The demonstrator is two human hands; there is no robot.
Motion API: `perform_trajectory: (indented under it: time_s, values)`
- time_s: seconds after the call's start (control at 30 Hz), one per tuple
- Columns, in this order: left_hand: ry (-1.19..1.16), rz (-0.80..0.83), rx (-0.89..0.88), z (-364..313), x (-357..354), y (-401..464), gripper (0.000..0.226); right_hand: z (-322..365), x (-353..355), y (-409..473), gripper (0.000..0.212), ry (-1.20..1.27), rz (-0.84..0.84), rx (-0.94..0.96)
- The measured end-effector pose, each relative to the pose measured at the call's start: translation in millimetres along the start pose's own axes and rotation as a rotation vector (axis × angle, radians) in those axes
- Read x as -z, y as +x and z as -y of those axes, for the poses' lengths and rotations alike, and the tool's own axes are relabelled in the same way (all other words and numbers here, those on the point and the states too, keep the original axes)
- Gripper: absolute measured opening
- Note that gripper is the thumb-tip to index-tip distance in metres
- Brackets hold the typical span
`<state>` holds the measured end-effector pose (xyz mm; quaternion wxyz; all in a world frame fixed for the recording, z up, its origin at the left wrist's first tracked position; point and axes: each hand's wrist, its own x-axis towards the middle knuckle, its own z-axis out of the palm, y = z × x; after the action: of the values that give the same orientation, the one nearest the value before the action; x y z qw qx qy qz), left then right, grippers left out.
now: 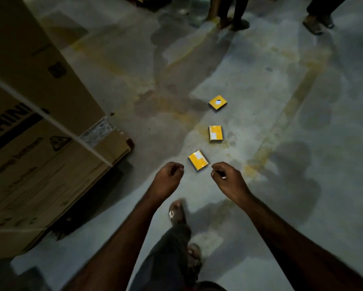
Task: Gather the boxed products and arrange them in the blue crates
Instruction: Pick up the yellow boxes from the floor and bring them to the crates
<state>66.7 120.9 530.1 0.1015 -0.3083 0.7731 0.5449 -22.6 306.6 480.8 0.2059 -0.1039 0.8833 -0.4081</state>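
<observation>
- Three small yellow boxes are lying flat on the grey floor (260,85), in a loose row going away from the person.
- The nearest yellow box (198,160) is lying turned a bit to one side, with a white patch on its top.
- The middle yellow box (215,133) is sitting a little farther off, apart from the nearest one, also with a white patch.
- The farthest yellow box (217,102) is sitting beyond that, turned like a diamond, with a small white label on top.
- The left hand (169,178) is hanging in the air just to the left of the nearest box. Its fingers (179,168) are curling in loosely and are holding nothing.
- The right hand (228,178) is hanging just to the right of the same box. Its fingers (217,172) are curling in loosely too, and I cannot tell if they are pinching something tiny.
- Neither hand is touching a box.
- The person's feet in sandals (177,213) are showing below the hands, one foot ahead of the other.
- Big brown cardboard cartons (39,133) are standing at the left, with white straps around them.
- Other people's legs and feet (232,17) are standing at the far end of the floor.
- Worn yellow lines (281,122) are running across the floor, and dark shadows are lying on it.
</observation>
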Motion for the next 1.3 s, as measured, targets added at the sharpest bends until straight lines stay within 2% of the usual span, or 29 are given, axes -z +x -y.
perform_trajectory:
  time_s: [0.17, 0.3, 0.4, 0.6, 0.73, 0.8, 0.9, 1.03, 1.17, 1.23, 1.3]
  values:
    - [0.032, -0.004, 0.107, 9.1, -21.8, 112.0, 0.022, -24.7, -5.1, 110.3, 0.02, 0.003, 0.072, -0.038]
    - [0.093, 0.079, 0.31, 29.0, -65.1, 211.3, 0.031, -58.5, -16.8, 198.8, 0.02, 0.037, 0.053, -0.138]
    - [0.098, 0.181, 0.421, 38.0, -105.7, 280.7, 0.025, -93.8, -26.8, 259.2, 0.021, 0.032, 0.082, -0.206]
    - [0.011, 0.171, 0.553, 77.2, -181.8, 405.9, 0.022, -176.9, -56.5, 352.4, 0.023, -0.001, 0.119, -0.281]
    - [0.149, 0.182, 0.553, 135.3, -245.6, 474.6, 0.05, -247.7, -93.6, 405.2, 0.02, 0.019, 0.139, -0.276]
    - [0.187, 0.162, 0.587, 165.2, -273.3, 502.3, 0.053, -291.5, -114.8, 433.8, 0.021, -0.022, 0.152, -0.229]
    - [0.223, 0.064, 0.743, 212.7, -308.4, 544.8, 0.053, -354.4, -149.7, 481.2, 0.031, -0.076, 0.233, -0.19]
    - [0.299, -0.16, 0.872, 264.3, -369.3, 588.7, 0.092, -409.8, -190.3, 534.4, 0.04, -0.111, 0.342, -0.064]
    - [0.111, -0.255, 1.076, 291.5, -416.2, 631.6, 0.132, -447.4, -204.7, 555.4, 0.042, -0.142, 0.344, -0.005]
    - [0.075, -0.284, 1.157, 307.7, -430.6, 650.5, 0.14, -467.4, -212.6, 556.0, 0.041, -0.155, 0.355, -0.016]
    - [0.165, -0.313, 1.171, 317.5, -436.5, 658.5, 0.144, -479.0, -216.6, 553.4, 0.04, -0.163, 0.38, -0.029]
